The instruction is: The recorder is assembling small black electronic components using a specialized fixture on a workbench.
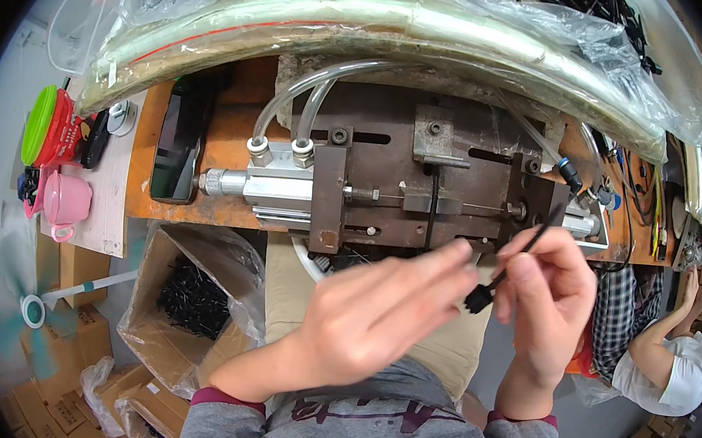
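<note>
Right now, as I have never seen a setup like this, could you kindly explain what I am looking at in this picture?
This is one view from a camera worn on a person's head, looking down at their own hands. The right hand pinches a thin black cable with a plug end; the left hand reaches beside it. On the orange bench sits a metal press jig with an air cylinder and clear hoses. A phone lies to the left, and a box of black parts stands below.
</note>
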{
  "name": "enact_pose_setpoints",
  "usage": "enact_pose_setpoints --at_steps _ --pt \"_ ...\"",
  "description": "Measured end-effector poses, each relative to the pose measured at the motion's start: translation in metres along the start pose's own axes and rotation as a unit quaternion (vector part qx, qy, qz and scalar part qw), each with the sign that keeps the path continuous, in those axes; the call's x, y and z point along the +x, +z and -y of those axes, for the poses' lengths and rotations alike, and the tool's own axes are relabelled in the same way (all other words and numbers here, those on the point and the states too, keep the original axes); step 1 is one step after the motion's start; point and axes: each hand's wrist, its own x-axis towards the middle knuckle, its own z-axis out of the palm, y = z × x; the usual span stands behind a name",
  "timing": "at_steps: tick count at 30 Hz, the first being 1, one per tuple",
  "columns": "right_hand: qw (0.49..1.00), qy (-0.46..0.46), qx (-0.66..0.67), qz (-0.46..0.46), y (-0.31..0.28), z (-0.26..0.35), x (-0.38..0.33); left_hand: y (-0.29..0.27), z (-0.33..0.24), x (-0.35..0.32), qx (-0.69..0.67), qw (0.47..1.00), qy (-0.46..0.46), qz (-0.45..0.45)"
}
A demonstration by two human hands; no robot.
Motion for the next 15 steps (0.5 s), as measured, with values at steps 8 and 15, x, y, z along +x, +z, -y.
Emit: enact_pose_setpoints --at_steps 8,15 --pt "0.947 -0.180 -0.252 0.089 0.026 0.041 0.063 -0.026 -0.007 -0.001 0.031 0.999 -0.010 -0.040" --pt "0.478 -0.560 -0.673 0.064 0.032 0.091 0.192 -0.003 0.005 -0.010 0.118 0.992 -0.013 0.043"
